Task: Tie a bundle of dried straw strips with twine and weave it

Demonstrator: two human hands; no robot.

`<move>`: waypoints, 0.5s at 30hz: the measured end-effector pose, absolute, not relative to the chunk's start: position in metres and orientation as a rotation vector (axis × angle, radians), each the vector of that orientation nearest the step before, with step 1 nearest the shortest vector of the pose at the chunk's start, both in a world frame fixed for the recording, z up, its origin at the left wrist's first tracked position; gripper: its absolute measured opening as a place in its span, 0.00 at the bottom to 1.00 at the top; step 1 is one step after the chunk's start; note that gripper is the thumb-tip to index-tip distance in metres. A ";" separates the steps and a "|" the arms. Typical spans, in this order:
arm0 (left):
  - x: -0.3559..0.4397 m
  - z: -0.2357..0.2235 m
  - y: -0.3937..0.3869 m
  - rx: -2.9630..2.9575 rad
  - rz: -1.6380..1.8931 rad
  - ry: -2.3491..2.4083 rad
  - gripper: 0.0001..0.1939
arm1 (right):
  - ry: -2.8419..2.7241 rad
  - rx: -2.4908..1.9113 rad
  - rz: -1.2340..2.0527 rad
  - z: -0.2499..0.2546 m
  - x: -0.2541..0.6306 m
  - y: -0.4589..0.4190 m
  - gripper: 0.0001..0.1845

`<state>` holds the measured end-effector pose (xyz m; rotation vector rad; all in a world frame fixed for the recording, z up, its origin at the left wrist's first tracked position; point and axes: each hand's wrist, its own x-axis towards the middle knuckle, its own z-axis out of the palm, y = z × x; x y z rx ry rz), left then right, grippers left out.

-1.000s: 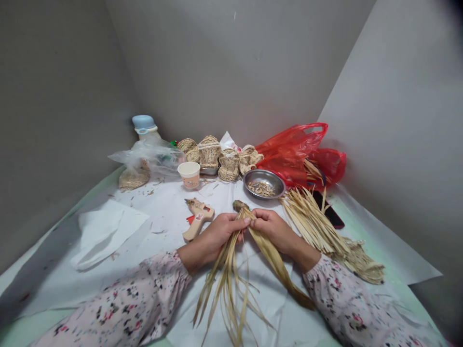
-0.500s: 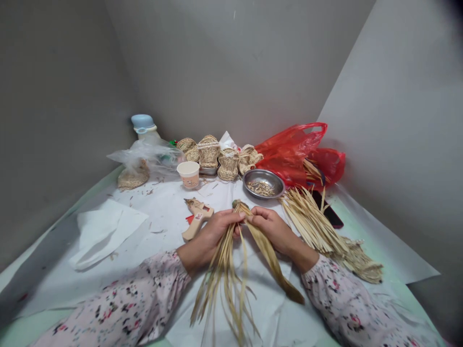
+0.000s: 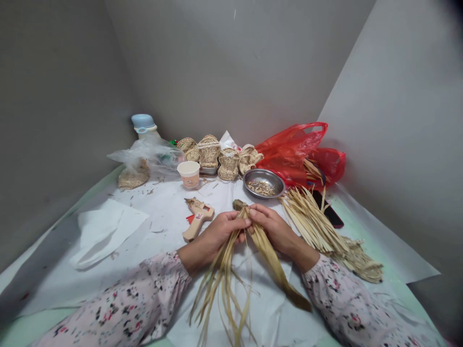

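Note:
Between both hands is a bundle of dried leaf strips (image 3: 226, 270), joined at a dark, knotted top end (image 3: 239, 205). My left hand (image 3: 224, 231) pinches the narrow strips just below that end, and they fan out downward over the white sheet. A wide, unsplit dried leaf (image 3: 273, 267) hangs from my right hand (image 3: 273, 224), its thumb and fingers closed on the leaf near the top. The fingertips of the two hands almost meet. A beige glue gun (image 3: 198, 219) lies just left of my left hand.
Behind stand a paper cup (image 3: 188, 174), woven straw pieces (image 3: 209, 153), a metal bowl (image 3: 264, 184) with scraps and a red plastic bag (image 3: 289, 149). At right lie more dried strips (image 3: 307, 219) over a phone (image 3: 336, 219). A folded white cloth (image 3: 108, 231) lies left.
Both hands' grips have shifted slightly at the top of the bundle. The wide leaf's lower tip has swung a little right, and the narrow strips hang somewhat differently.

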<state>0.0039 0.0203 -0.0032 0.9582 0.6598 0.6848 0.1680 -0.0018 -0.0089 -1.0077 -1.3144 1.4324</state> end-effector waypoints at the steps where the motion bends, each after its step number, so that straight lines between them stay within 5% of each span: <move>1: 0.004 -0.004 0.019 0.992 0.666 0.664 0.07 | -1.314 -1.018 1.426 -0.008 0.168 -0.002 0.14; 15: 0.002 -0.006 0.015 1.067 0.479 0.640 0.09 | -1.131 -0.978 1.316 -0.016 0.169 0.005 0.09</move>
